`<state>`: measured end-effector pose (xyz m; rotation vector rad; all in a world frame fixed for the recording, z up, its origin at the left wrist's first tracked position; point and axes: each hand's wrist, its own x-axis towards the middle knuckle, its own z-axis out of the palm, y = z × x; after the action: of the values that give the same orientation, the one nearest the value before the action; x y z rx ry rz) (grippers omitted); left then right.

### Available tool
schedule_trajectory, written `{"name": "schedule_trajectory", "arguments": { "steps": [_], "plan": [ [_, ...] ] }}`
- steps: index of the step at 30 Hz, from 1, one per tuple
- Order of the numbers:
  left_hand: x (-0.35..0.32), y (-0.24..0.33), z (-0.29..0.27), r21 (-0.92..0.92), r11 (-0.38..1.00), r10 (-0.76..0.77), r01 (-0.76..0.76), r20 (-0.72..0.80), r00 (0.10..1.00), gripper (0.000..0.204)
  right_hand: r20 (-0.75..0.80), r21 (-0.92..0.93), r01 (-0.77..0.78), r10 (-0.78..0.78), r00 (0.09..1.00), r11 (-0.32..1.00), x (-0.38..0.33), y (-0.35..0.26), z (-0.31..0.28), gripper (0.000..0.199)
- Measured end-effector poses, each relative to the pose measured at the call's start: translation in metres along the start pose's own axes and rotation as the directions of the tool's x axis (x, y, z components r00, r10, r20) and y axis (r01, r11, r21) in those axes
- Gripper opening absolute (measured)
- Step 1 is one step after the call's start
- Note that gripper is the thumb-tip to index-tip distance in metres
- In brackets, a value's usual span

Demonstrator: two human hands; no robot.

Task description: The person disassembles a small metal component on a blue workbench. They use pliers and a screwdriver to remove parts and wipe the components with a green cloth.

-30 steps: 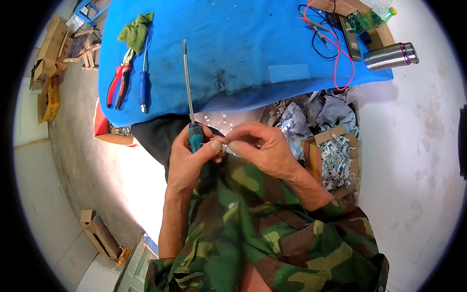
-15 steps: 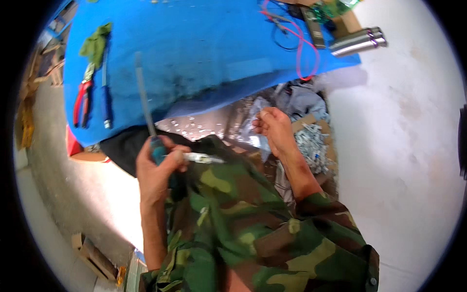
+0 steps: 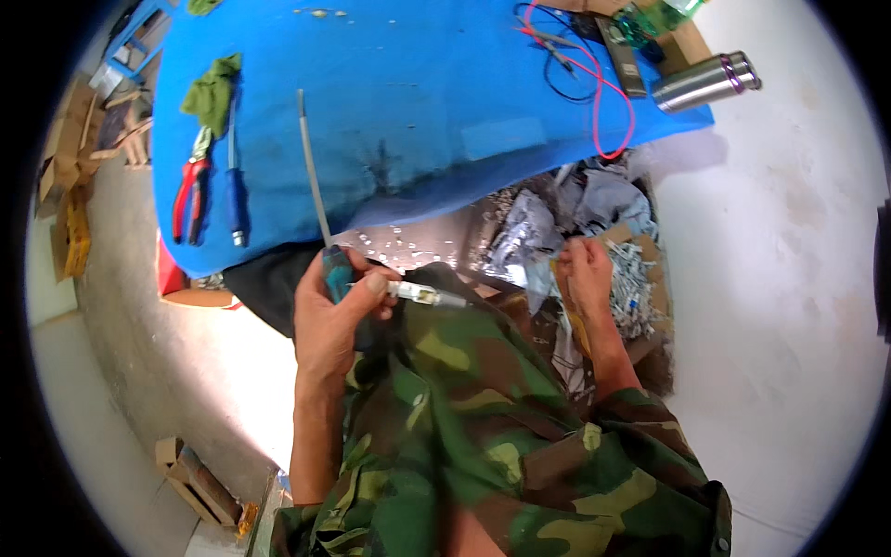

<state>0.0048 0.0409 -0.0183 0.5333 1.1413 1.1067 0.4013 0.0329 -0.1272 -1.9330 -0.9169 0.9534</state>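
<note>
Hands are well apart. Left hand (image 3: 334,311) is clamped on two items: the teal handle of a long-shafted tool (image 3: 336,271) lies across the palm, shaft pointing away over the table edge, and a slim white part (image 3: 415,292) is pinched between thumb and fingers. White part sticks out to the right of the left thumb, above the lap, roughly level, with its greyish far end aimed toward the right side. It lies between the hands but close to the left one, not touching the right.

Right hand (image 3: 587,272) is off to the right with fingers curled in, at the near-left side of an open carton (image 3: 660,295) full of small whitish strips (image 3: 631,290). Can't tell if the fingers hold anything.

Under both forearms: camouflage jacket (image 3: 483,390). Beyond the carton: crumpled grey plastic (image 3: 608,200). Small pale bits (image 3: 399,243) lie scattered below the table edge.

Blue-covered table (image 3: 418,84) ahead. Left side of it: red-and-black pliers (image 3: 190,197), blue-handled screwdriver (image 3: 235,195) just beside, green rag (image 3: 213,91) at their far ends. Right side: red lead (image 3: 631,116), steel flask (image 3: 705,84), green bottle (image 3: 664,17).
</note>
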Motion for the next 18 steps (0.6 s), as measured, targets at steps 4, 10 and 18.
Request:
{"name": "schedule_trajectory", "arguments": {
  "steps": [4, 10, 18],
  "plan": [
    [-0.003, 0.0, -0.005, -0.073, 0.997, 0.026, -0.03, -0.053, 0.998, 0.028, 0.536, 0.129, 0.16, -0.205, 0.819, 0.979, -0.052, -0.115, 0.081, 0.028],
    [-0.007, 0.002, -0.007, -0.173, 0.981, 0.075, -0.089, -0.082, 0.994, 0.024, 0.763, 0.111, 0.507, -0.4, 0.508, 0.855, -0.099, -0.182, 0.111, 0.044],
    [-0.001, -0.005, -0.01, -0.166, 0.982, 0.076, -0.084, -0.058, 0.995, 0.027, 0.612, 0.304, 0.435, -0.524, 0.593, 0.848, -0.101, -0.168, 0.115, 0.038]
  ]
}}
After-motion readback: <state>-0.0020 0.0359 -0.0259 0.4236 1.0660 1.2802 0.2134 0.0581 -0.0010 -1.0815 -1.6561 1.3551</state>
